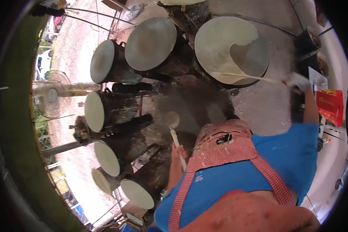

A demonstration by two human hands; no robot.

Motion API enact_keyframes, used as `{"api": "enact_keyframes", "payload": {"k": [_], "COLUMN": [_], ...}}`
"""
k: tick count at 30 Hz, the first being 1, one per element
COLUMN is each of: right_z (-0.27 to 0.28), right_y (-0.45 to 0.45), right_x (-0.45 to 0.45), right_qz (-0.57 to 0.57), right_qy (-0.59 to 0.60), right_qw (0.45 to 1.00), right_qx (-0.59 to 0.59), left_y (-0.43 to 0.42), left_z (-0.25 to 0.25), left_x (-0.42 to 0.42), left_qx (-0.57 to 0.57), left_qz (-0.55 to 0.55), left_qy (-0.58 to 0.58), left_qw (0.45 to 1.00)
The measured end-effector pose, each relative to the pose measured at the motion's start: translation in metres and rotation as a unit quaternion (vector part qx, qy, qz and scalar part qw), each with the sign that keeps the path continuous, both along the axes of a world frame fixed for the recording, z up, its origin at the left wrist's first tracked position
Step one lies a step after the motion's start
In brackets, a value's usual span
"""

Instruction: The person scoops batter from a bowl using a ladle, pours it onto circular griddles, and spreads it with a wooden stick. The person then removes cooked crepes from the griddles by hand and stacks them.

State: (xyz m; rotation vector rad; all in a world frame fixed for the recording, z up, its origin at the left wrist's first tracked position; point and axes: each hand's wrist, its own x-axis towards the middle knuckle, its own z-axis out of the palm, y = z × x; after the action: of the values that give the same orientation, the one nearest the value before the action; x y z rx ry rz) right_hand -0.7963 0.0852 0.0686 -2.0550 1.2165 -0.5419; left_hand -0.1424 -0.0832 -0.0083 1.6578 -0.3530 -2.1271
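Note:
A thin wooden stick [259,78] is gripped in my right hand [297,82], which wears a pale glove. The far end of this stick lies across a large round griddle [253,58], where creamy batter [220,42] covers the left and upper part and leaves a dark grey patch bare. My left hand [179,153] is wrapped around the pale handle of a ladle [174,133]. The ladle's rounded head hangs over the dark floor, lower left of the griddle and apart from it; its contents cannot be made out.
More round griddles on blackened drum stoves stand in an arc, including a big one [150,44], a smaller one [102,62] and a pale one [94,112]. A standing fan [52,94] is at left. At right are dark buckets [308,41] and a red packet [330,106].

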Motion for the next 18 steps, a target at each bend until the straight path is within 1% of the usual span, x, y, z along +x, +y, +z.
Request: {"api": "enact_keyframes", "payload": {"k": [1, 2, 3, 5, 6, 7, 8, 9, 10, 12, 13, 14, 15, 16, 17, 18], "right_z": [-0.02, -0.039, 0.008, -0.023, -0.015, -0.04, -0.064, -0.104, -0.116, -0.09, -0.096, -0.106, -0.111, -0.103, -0.086, -0.075], "right_y": [0.061, 0.121, 0.137, 0.141, 0.114, 0.102, 0.07, 0.039, -0.004, -0.062, -0.056, -0.042, -0.033, -0.021, -0.003, 0.008], "right_x": [0.006, 0.011, 0.081, 0.177, 0.223, 0.249, 0.287, 0.313, 0.341, 0.367, 0.369, 0.367, 0.356, 0.346, 0.34, 0.336], "right_qz": [-0.176, -0.355, -0.606, -0.674, -0.732, -0.709, -0.704, -0.705, -0.735, -0.716, -0.721, -0.717, -0.71, -0.72, -0.733, -0.734], "right_qy": [0.012, -0.008, -0.285, -0.44, -0.261, -0.222, -0.151, -0.114, -0.205, -0.021, -0.033, 0.044, 0.127, 0.124, 0.171, 0.218], "right_qw": [0.98, 0.918, 0.652, 0.554, 0.589, 0.632, 0.679, 0.699, 0.645, 0.695, 0.69, 0.695, 0.692, 0.681, 0.657, 0.624], "right_qx": [0.093, 0.176, 0.356, 0.212, 0.22, 0.218, 0.144, 0.036, 0.034, 0.06, 0.056, 0.011, -0.041, -0.054, 0.051, 0.158], "left_y": [-0.007, -0.018, -0.032, -0.052, -0.057, -0.066, -0.07, -0.073, -0.072, -0.066, -0.071, -0.072, -0.071, -0.066, -0.064, -0.062], "left_z": [-0.011, -0.018, -0.028, -0.044, -0.044, -0.043, -0.045, -0.046, -0.033, -0.031, -0.025, -0.028, -0.023, -0.025, -0.025, -0.022], "left_x": [0.011, 0.02, 0.026, 0.038, 0.04, 0.04, 0.045, 0.048, 0.045, 0.048, 0.056, 0.061, 0.063, 0.07, 0.074, 0.078], "left_qx": [-0.015, 0.014, 0.018, 0.075, 0.114, 0.144, 0.164, 0.18, 0.191, 0.192, 0.194, 0.196, 0.227, 0.229, 0.258, 0.298], "left_qz": [-0.039, -0.048, -0.06, -0.099, -0.089, -0.077, -0.083, -0.089, -0.072, -0.075, -0.084, -0.104, -0.094, -0.077, -0.064, -0.042], "left_qy": [0.006, 0.055, 0.063, 0.115, 0.136, 0.161, 0.192, 0.22, 0.224, 0.25, 0.263, 0.242, 0.229, 0.266, 0.299, 0.348], "left_qw": [0.999, 0.997, 0.996, 0.985, 0.98, 0.973, 0.964, 0.954, 0.953, 0.946, 0.941, 0.945, 0.942, 0.933, 0.917, 0.888]}}
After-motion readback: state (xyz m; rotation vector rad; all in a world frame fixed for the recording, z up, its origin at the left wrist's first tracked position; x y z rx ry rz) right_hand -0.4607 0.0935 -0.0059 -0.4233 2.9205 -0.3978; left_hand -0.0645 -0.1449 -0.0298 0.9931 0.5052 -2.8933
